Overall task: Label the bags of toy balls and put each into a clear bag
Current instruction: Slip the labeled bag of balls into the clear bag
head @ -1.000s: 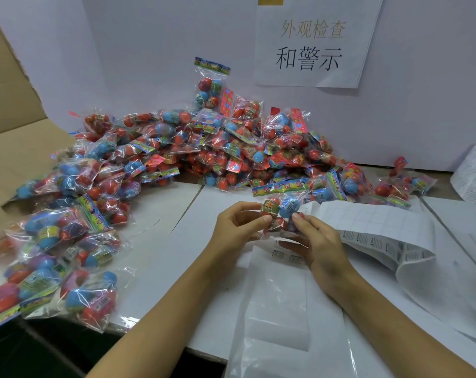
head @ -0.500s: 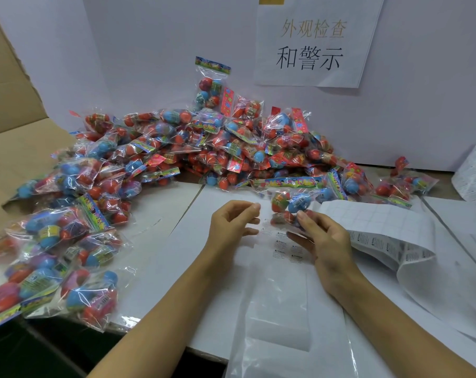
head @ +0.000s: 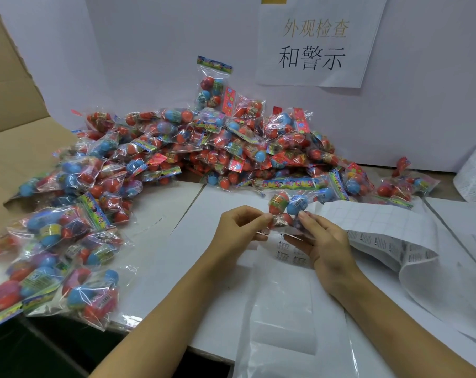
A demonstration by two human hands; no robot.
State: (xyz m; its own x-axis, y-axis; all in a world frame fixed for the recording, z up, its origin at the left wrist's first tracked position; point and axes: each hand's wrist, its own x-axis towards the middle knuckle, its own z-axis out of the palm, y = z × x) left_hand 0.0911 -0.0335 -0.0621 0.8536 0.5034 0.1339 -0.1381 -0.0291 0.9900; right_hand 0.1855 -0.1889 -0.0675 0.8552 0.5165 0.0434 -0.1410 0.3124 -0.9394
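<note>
Far left, a cardboard box is lying open, nothing visible inside it from here. A heap of ball bags is spreading from the near-left tabletop edge back to the wall, each bag holding several red and blue balls under a printed header card; one bag is leaning upright against the wall. At centre, the left hand is pinching the lower left edge of the ball bag in work, thumb against fingertips. That bag is being held just above the tabletop, between the two hands, in front of the heap. The right hand is pressing fingertips on the bag's lower right part, with the thumb under it; grip on the bag looks closed, though the film is hiding part of the contact. Step in hand, by my reading: labelling, a sticker being placed or smoothed; the sticker itself is too small to tell. Below the hands a clear bag is lying flat, seemingly holding nothing. Next move is probably calling for opening its mouth and sliding the ball bag in. Right, a label sheet is curling over, printed labels showing on its underside.
</note>
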